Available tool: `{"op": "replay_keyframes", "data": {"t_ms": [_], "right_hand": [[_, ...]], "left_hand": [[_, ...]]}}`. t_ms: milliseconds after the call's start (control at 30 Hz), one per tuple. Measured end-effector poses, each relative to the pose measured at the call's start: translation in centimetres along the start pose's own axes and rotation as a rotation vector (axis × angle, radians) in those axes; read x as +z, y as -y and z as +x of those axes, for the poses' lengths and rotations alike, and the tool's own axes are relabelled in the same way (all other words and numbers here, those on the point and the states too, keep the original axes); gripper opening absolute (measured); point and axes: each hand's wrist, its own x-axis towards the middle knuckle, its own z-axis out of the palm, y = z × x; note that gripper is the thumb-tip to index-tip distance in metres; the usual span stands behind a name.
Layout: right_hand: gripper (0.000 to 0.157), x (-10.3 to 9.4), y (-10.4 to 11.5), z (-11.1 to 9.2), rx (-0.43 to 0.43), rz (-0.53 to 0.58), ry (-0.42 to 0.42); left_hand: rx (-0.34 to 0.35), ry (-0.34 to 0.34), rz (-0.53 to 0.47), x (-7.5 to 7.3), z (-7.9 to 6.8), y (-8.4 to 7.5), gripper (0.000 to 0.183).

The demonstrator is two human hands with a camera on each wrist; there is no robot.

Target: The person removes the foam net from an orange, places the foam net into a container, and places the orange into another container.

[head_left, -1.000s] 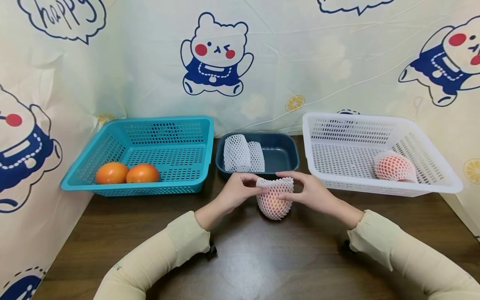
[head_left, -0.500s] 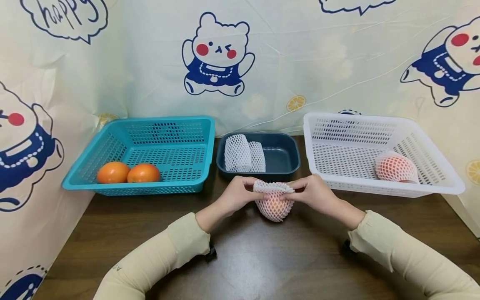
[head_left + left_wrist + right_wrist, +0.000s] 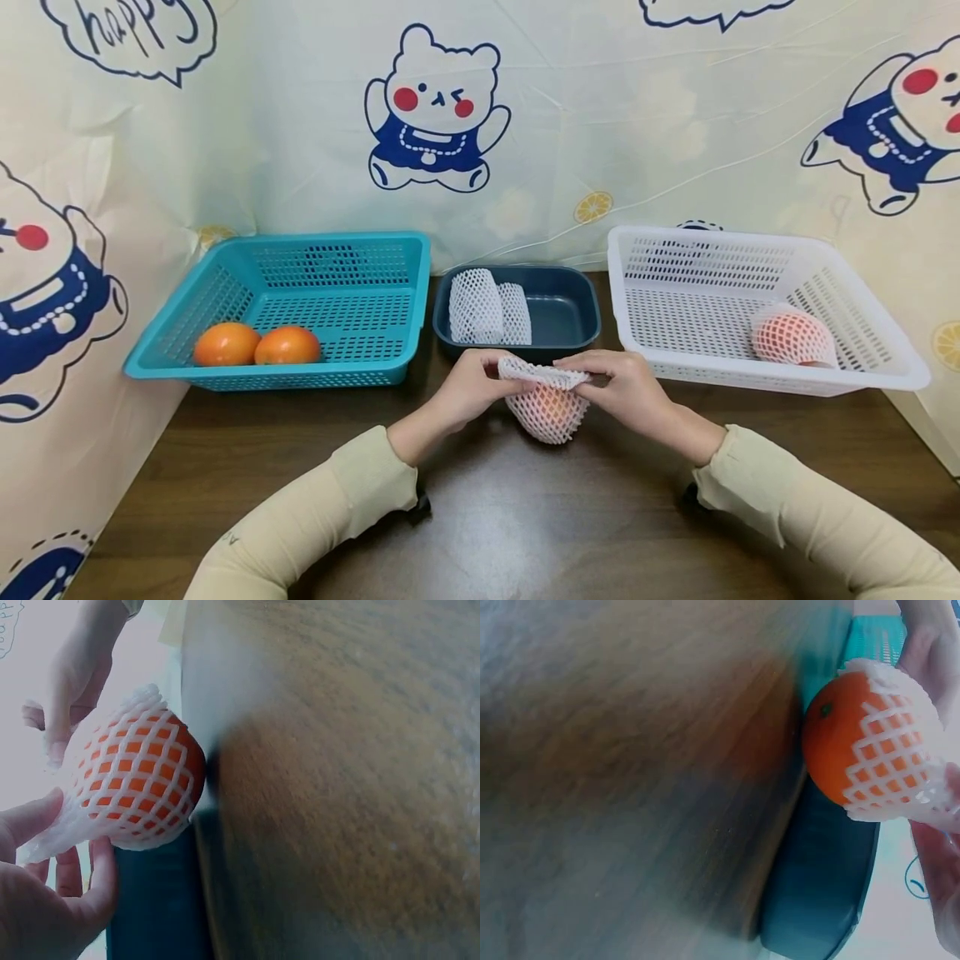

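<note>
An orange (image 3: 831, 746) sits inside a white foam net sleeve (image 3: 546, 417) in front of the dark blue tray. My left hand (image 3: 468, 390) pinches the sleeve's upper rim on the left, thumb in front. On the right side, my right hand (image 3: 626, 387) pinches the same rim between thumb and fingers. The net covers most of the fruit; in the right wrist view its stem end shows bare at the bottom. Two more foam net sleeves (image 3: 476, 307) lie in the left half of the dark blue tray (image 3: 573, 340).
A teal basket (image 3: 375, 372) at the left holds two oranges (image 3: 255, 346). At the right, a white basket (image 3: 750, 377) holds one net-wrapped orange (image 3: 789, 335). Both stand on the brown wooden table (image 3: 510, 533), before a printed cloth backdrop (image 3: 555, 125).
The sleeve's rim was upright and spread, then gathered inward, and is now drawn up and to the left. The right fingers have closed in on the rim. Baskets and tray are unchanged.
</note>
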Motion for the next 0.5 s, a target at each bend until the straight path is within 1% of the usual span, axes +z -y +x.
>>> {"op": "replay_keyframes", "data": {"t_ms": [33, 100, 167, 233, 300, 367, 433, 500], "right_hand": [[0.033, 0.02, -0.02, 0.02, -0.004, -0.011, 0.006], [0.045, 0.01, -0.06, 0.03, 0.013, -0.033, 0.044], [0.058, -0.06, 0.0, 0.03, 0.064, -0.029, 0.113], [0.062, -0.08, 0.01, -0.01, 0.138, -0.015, 0.189], [0.057, -0.03, -0.04, -0.11, 0.196, 0.002, 0.233], [0.047, 0.07, -0.15, -0.2, 0.225, 0.015, 0.246], [0.039, 0.14, -0.23, -0.26, 0.213, 0.012, 0.233], [0.036, 0.15, -0.26, -0.27, 0.188, 0.013, 0.217]], "left_hand": [[0.0, -0.002, -0.001, -0.08, 0.04, 0.02, 0.02], [-0.006, -0.002, -0.006, -0.25, 0.1, 0.04, 0.022], [-0.016, -0.004, -0.002, -0.39, 0.13, -0.04, 0.024], [-0.029, 0.0, 0.007, -0.48, 0.13, -0.06, 0.026], [-0.034, 0.018, 0.03, -0.49, 0.11, 0.0, 0.029], [-0.041, 0.059, 0.058, -0.48, 0.05, 0.1, 0.035], [-0.054, 0.112, 0.107, -0.48, -0.04, 0.24, 0.041], [-0.056, 0.159, 0.159, -0.48, -0.11, 0.31, 0.047]]}}
